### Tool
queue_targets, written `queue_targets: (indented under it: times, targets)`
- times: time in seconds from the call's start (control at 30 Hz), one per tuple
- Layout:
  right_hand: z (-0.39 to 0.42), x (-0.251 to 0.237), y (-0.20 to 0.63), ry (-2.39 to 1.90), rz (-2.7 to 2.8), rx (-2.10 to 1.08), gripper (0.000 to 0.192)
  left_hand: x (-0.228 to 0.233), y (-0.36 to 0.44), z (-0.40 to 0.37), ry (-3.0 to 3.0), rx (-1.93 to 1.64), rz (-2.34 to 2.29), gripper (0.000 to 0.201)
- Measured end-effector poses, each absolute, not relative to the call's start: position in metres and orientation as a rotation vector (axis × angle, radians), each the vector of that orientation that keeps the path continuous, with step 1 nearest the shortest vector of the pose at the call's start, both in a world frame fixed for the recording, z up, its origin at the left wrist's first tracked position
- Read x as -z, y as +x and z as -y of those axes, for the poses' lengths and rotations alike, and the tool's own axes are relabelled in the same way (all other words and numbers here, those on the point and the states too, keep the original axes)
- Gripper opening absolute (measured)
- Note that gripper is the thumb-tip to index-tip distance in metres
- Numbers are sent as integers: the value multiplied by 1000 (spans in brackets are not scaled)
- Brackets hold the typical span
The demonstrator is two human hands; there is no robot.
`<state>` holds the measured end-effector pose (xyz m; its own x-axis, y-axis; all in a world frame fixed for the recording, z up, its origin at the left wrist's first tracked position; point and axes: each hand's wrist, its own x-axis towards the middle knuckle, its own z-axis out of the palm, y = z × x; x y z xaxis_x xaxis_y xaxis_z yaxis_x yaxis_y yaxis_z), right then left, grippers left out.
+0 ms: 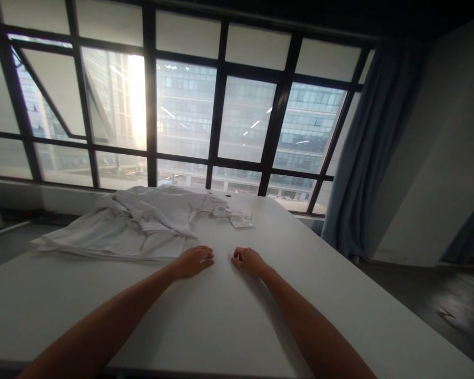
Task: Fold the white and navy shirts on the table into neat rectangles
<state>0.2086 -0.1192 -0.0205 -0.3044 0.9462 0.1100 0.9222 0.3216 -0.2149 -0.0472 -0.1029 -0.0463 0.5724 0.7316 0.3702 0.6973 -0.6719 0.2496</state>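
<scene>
Both of my hands are over the middle of the white table (205,326), facing each other with a gap between them. My left hand (193,261) is beside the near right corner of a heap of white cloth (142,221) that looks like shirts. Its thumb and fingers are apart, and nothing shows between them. My right hand (249,261) has loosely curled fingers, with a small gap to the thumb and no object visible in it. The heap is rumpled on top, with flatter layers beneath, and a crumpled end (237,217) trails off to the right.
Behind the table stands a wide window with dark frames (152,105), one pane (55,89) tilted open at left. A blue curtain (371,158) hangs at right. Near the table's far edge is a small dark round spot (228,196). Grey floor (426,300) lies to the right.
</scene>
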Motion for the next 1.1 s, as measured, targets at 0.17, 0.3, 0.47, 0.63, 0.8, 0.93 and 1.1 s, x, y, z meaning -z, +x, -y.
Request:
queue_targets:
  times: [0.17, 0.3, 0.47, 0.63, 0.8, 0.93, 1.1]
  targets:
    - [118, 20, 209, -1698, 2372, -178, 17, 27, -90, 78, 2467, -785, -1976, 32]
    - [116, 22, 209, -1701, 2368, -183, 18, 21, -119, 67, 2317, -519, -2303, 34]
    - [116, 21, 208, -1696, 2365, -185, 19, 27, -115, 63, 2393, -547, -2330, 33]
    - [116, 20, 208, -1706, 2363, -195, 18, 26, -121, 64, 2349, -477, -2308, 34]
    - [114, 23, 210, -1694, 2357, -183, 17, 11, -122, 66, 2269, -773, -2339, 34]
    - [110, 27, 208, -1653, 2277, -189, 20, -5, -87, 84, 2216, -1109, -2157, 32]
    - [106, 33, 208, -1561, 2168, -136, 53, -7, -17, 149, 2489, -855, -1072, 28]
